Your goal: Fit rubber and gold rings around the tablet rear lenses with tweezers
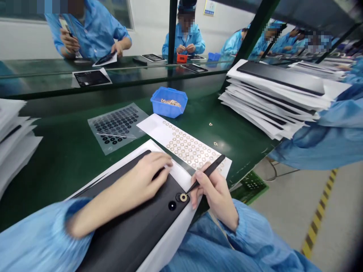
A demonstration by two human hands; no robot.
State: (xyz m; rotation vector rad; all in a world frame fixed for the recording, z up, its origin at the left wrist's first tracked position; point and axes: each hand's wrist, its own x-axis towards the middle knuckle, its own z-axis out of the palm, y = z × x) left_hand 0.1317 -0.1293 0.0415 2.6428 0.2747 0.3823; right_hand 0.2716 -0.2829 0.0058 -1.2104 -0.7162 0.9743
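Note:
My right hand (214,189) is closed around black tweezers (211,169), whose tip reaches a small gold ring (183,197). The ring sits at the corner of a dark grey tablet back cover (124,230), beside a round black camera opening (172,205). On the cover's upper part rests my left hand (151,172), open, its fingers bent and the thumb apart, with nothing in it. White paper (178,234) lies under the cover. Just beyond is a white sheet of gold rings (153,124) in rows, its near end partly behind my right hand.
A clear sheet of black rings (113,124) lies left of a blue bin (167,109) with small parts. Stacks of covers and paper stand at right (263,102) and left (17,139). Two loose rings lie on the green table (198,105). Co-workers (93,30) sit opposite.

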